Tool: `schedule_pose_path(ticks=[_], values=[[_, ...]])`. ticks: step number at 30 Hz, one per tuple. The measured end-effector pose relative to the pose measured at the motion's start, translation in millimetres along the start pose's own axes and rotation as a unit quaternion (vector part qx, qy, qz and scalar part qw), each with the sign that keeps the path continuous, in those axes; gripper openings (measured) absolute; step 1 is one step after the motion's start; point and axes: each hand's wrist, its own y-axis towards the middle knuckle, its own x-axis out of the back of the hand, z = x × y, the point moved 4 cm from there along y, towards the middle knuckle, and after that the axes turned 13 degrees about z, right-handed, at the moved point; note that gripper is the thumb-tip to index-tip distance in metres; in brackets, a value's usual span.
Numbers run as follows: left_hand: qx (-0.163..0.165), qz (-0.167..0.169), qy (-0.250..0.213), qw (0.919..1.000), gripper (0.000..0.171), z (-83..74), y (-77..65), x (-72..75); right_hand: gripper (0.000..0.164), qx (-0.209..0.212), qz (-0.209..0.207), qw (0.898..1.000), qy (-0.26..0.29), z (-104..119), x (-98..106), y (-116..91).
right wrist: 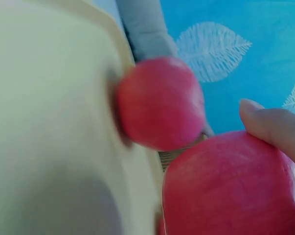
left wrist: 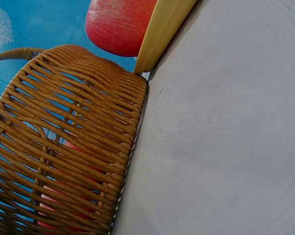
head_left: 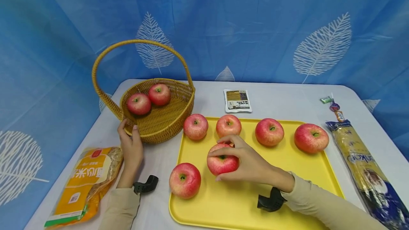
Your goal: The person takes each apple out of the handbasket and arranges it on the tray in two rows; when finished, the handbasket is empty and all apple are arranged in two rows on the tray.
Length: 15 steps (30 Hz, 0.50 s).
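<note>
My right hand grips a red apple over the yellow tray, fingers across its top and thumb at its near side. In the right wrist view the held apple is large, with the thumb against it. Another apple sits at the tray's left edge, and several more, such as one red apple, line its far side. At the left, my left hand holds the near rim of the wicker basket. Two apples lie inside it.
An orange-and-clear food bag lies left of my left forearm. Behind the tray is a small white packet. A long gold-and-blue package lies along the right, with small wrapped sweets beyond its far end.
</note>
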Motion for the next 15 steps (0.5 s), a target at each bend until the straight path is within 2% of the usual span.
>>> schedule_pose_path(ticks=[7, 15], values=[[0.0, 0.0, 0.001, 1.0, 0.049, 0.4, 0.2, 0.6, 0.051, 0.013, -0.038, 0.999, -0.034, -3, -14, -28], [0.001, 0.004, 0.004, 1.0, 0.049, 1.3, 0.0, 0.4, 0.053, 0.02, -0.073, 0.995, -0.059, -4, -24, -44]])
